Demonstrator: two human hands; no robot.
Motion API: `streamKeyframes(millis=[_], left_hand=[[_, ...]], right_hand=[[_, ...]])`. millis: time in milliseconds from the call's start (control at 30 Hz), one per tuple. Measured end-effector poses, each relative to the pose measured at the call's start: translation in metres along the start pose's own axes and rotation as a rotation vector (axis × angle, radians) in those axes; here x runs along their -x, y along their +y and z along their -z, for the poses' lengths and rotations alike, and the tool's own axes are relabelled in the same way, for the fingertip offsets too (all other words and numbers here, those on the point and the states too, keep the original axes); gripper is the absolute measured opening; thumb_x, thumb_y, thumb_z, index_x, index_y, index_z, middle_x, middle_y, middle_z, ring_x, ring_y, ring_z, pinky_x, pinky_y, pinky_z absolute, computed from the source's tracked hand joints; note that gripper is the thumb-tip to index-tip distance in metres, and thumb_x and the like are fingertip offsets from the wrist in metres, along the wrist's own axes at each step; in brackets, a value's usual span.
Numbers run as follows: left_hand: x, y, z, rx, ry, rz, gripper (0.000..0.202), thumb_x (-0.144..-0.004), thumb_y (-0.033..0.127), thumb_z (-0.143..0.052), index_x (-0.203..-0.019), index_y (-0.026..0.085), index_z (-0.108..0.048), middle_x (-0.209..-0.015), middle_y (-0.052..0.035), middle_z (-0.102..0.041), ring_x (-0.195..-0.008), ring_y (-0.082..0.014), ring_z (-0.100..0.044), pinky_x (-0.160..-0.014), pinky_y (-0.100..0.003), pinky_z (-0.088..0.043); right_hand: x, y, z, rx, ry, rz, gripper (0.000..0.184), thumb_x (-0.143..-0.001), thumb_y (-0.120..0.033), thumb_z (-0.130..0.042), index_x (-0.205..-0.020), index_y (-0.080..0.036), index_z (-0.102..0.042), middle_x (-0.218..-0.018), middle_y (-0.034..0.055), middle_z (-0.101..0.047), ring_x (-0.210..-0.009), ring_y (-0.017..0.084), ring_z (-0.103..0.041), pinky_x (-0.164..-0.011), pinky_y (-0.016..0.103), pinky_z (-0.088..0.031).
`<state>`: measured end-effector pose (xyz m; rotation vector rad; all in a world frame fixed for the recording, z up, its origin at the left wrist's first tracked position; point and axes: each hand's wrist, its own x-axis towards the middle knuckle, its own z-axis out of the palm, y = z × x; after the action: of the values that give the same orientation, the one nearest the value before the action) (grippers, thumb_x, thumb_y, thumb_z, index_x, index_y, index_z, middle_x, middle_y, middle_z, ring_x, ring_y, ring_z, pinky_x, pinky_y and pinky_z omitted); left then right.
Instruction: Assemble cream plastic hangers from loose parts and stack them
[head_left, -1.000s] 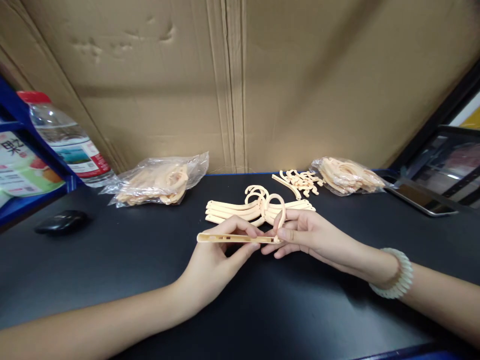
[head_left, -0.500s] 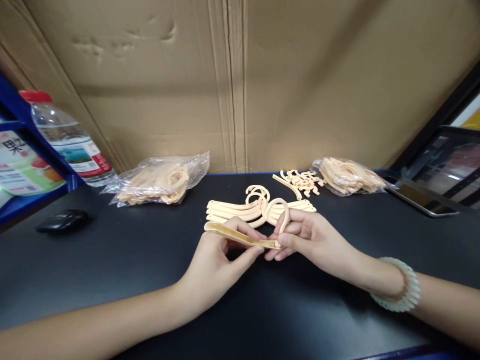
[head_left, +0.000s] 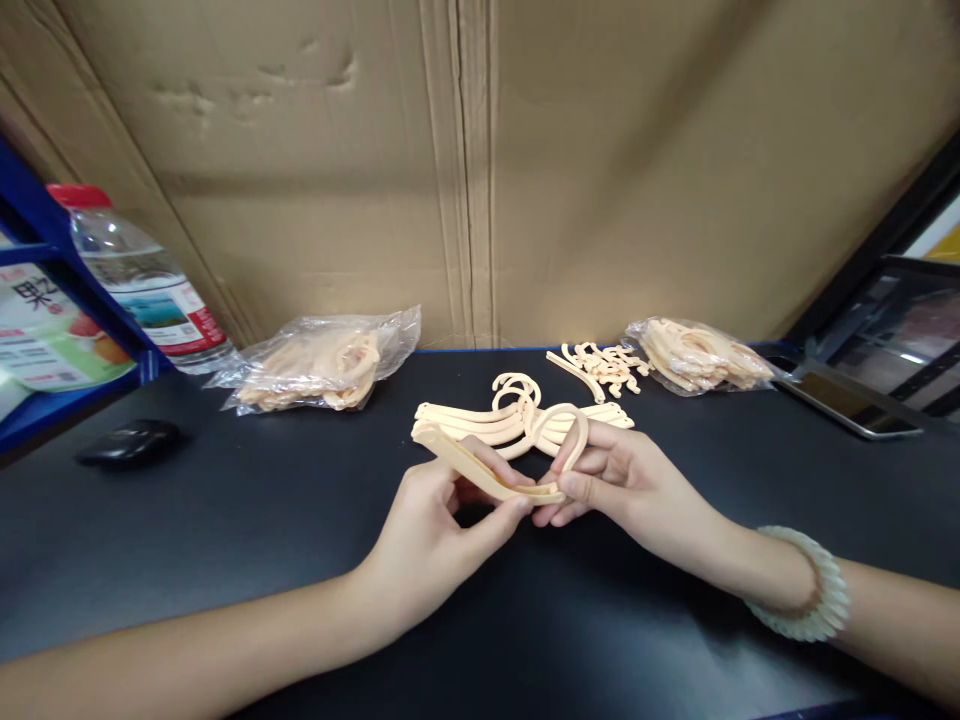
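Observation:
My left hand [head_left: 442, 525] pinches a cream plastic hanger arm [head_left: 466, 465], a long curved bar whose outer end tilts up to the left. In my right hand [head_left: 619, 475] is a cream hanger hook [head_left: 582, 432], gripped near its base between thumb and fingers. The hook's base meets the inner end of the arm between my two hands; whether they are locked together I cannot tell. Just behind, a stack of cream hangers [head_left: 469, 422] lies on the dark table, partly hidden by my hands and the hook.
Small cream hook-shaped pieces [head_left: 604, 362] lie in a pile behind, beside a single loose bar [head_left: 576, 374]. Clear bags of cream parts sit at left [head_left: 322, 362] and right [head_left: 701, 355]. A black mouse [head_left: 129, 443], a water bottle [head_left: 150, 280] and a phone [head_left: 855, 400] flank them.
The hanger arm has turned in my left hand, so its broader side shows and its outer end is higher. The hook has tipped slightly to the right.

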<state>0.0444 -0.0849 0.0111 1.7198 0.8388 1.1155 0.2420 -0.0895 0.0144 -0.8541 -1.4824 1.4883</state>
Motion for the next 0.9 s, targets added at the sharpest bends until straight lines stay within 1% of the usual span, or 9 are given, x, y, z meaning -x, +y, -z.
streamKeyframes(millis=[167, 267, 400, 500, 600, 667, 767, 833, 900], left_hand=[[-0.004, -0.003, 0.002, 0.144, 0.029, 0.103, 0.015, -0.078, 0.019, -0.071, -0.085, 0.017, -0.058, -0.084, -0.0026, -0.070, -0.076, -0.0169, -0.070, -0.074, -0.027, -0.058], [-0.006, -0.005, 0.003, 0.200, 0.050, 0.154, 0.024, -0.077, 0.020, -0.073, -0.090, 0.018, -0.054, -0.077, 0.0005, -0.067, -0.073, -0.0148, -0.068, -0.074, -0.026, -0.057], [-0.004, -0.004, 0.000, 0.291, 0.035, 0.220, 0.034, -0.075, 0.021, -0.076, -0.099, 0.019, -0.052, -0.092, -0.0018, -0.069, -0.086, -0.0163, -0.068, -0.082, -0.029, -0.056], [0.001, 0.000, -0.004, 0.354, -0.066, 0.315, 0.027, -0.075, 0.024, -0.076, -0.092, 0.016, -0.057, -0.085, -0.0023, -0.070, -0.079, -0.0154, -0.068, -0.078, -0.027, -0.056], [0.002, 0.004, -0.005, 0.363, -0.074, 0.362, 0.021, -0.074, 0.025, -0.078, -0.086, 0.013, -0.064, -0.077, -0.0015, -0.069, -0.071, -0.0130, -0.066, -0.071, -0.023, -0.054], [0.001, 0.005, -0.004, 0.379, -0.025, 0.398, 0.022, -0.073, 0.026, -0.080, -0.087, 0.013, -0.068, -0.080, -0.0022, -0.070, -0.071, -0.0129, -0.067, -0.071, -0.022, -0.054], [0.000, 0.005, -0.002, 0.411, 0.024, 0.451, 0.024, -0.073, 0.028, -0.080, -0.090, 0.014, -0.071, -0.085, -0.0036, -0.072, -0.074, -0.0136, -0.068, -0.073, -0.022, -0.055], [-0.001, 0.004, -0.001, 0.433, 0.026, 0.463, 0.024, -0.073, 0.028, -0.081, -0.089, 0.013, -0.073, -0.087, -0.0044, -0.072, -0.075, -0.0136, -0.068, -0.073, -0.021, -0.056], [-0.002, 0.005, -0.001, 0.468, 0.021, 0.470, 0.023, -0.072, 0.027, -0.082, -0.088, 0.013, -0.074, -0.087, -0.0044, -0.072, -0.075, -0.0129, -0.068, -0.073, -0.020, -0.056]], right_hand=[[-0.002, 0.000, 0.002, 0.054, 0.020, 0.076, 0.027, -0.084, -0.040, -0.069, -0.079, -0.017, -0.055, -0.089, 0.0056, -0.065, -0.079, 0.016, -0.067, -0.066, 0.027, -0.059], [-0.004, -0.001, 0.004, 0.172, 0.085, 0.146, 0.027, -0.084, -0.041, -0.069, -0.078, -0.016, -0.061, -0.084, 0.0035, -0.059, -0.064, 0.011, -0.058, -0.052, 0.022, -0.053], [-0.003, 0.002, 0.001, 0.104, 0.052, 0.075, 0.025, -0.086, -0.039, -0.067, -0.084, -0.015, -0.061, -0.068, -0.0013, -0.055, -0.051, 0.008, -0.053, -0.046, 0.021, -0.050], [-0.002, 0.003, -0.001, 0.054, 0.029, 0.026, 0.024, -0.086, -0.037, -0.068, -0.091, -0.015, -0.061, -0.069, 0.0002, -0.061, -0.052, 0.009, -0.056, -0.048, 0.021, -0.051], [-0.006, -0.004, 0.010, 0.087, 0.079, 0.100, 0.027, -0.087, -0.035, -0.066, -0.106, -0.017, -0.061, -0.075, 0.0026, -0.066, -0.056, 0.012, -0.060, -0.053, 0.024, -0.053], [-0.012, -0.011, 0.031, 0.252, 0.161, 0.227, 0.025, -0.090, -0.034, -0.062, -0.110, -0.019, -0.062, -0.077, 0.0032, -0.067, -0.060, 0.014, -0.061, -0.057, 0.027, -0.054], [-0.024, -0.020, 0.077, 0.807, 0.264, 0.475, 0.016, -0.091, -0.026, -0.058, -0.103, -0.020, -0.067, -0.086, 0.0063, -0.068, -0.078, 0.020, -0.062, -0.070, 0.035, -0.053], [-0.032, -0.022, 0.107, 1.245, 0.150, 0.581, 0.021, -0.091, -0.017, -0.052, -0.100, -0.021, -0.070, -0.094, 0.0092, -0.067, -0.091, 0.026, -0.058, -0.080, 0.043, -0.048], [-0.038, -0.018, 0.128, 1.477, 0.043, 0.590, 0.030, -0.091, -0.011, -0.045, -0.102, -0.021, -0.071, -0.102, 0.0114, -0.064, -0.095, 0.027, -0.055, -0.081, 0.045, -0.046]])
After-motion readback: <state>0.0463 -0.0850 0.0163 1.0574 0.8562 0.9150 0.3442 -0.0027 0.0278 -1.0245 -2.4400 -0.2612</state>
